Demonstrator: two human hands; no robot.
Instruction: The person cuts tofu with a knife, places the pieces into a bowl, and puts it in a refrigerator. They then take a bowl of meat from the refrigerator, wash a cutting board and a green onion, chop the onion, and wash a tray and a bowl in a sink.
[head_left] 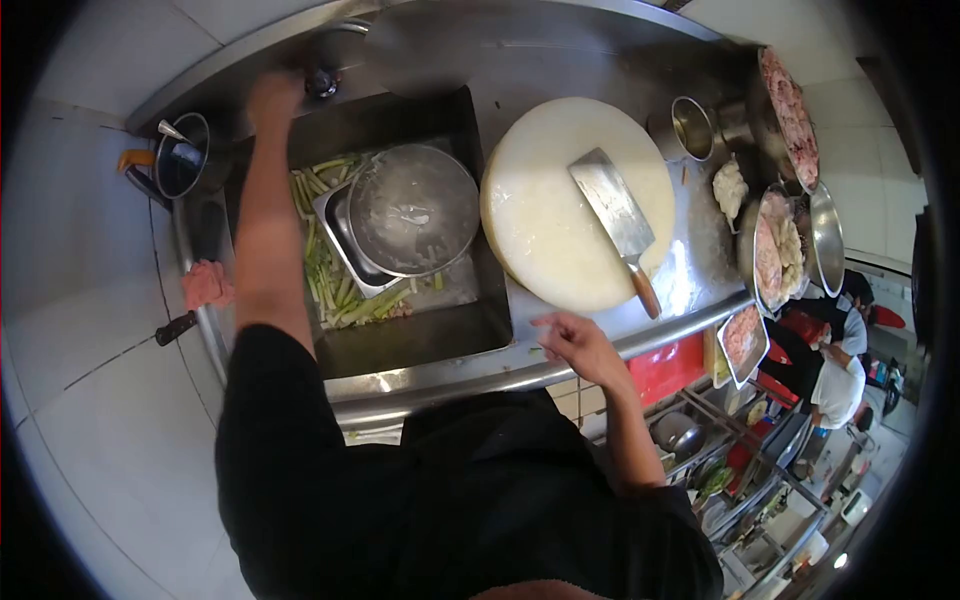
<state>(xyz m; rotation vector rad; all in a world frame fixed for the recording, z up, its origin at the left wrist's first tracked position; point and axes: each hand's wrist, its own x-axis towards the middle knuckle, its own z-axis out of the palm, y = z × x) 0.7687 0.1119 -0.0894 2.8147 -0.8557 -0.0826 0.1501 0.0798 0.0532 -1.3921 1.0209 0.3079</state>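
My left hand [275,100], smeared by motion, reaches over the far left of the sink beside the dark tap knob [323,82]; its fingers cannot be made out. Below it, the sink [415,352] holds cut green vegetable stalks [335,285], a rectangular metal pan [335,215] and a round metal bowl [415,210] resting over that pan. My right hand [578,345] hovers near the counter's front edge, fingers loosely bent and apart, holding nothing. Close to it is the round white chopping board [530,200], where a cleaver [615,205] lies flat.
Metal bowls of raw meat [790,115] line the counter's right end, near a metal cup [692,128]. A pot [183,155], a pink cloth [208,285] and a black-handled tool [176,328] sit left of the sink. People [838,385] stand far right.
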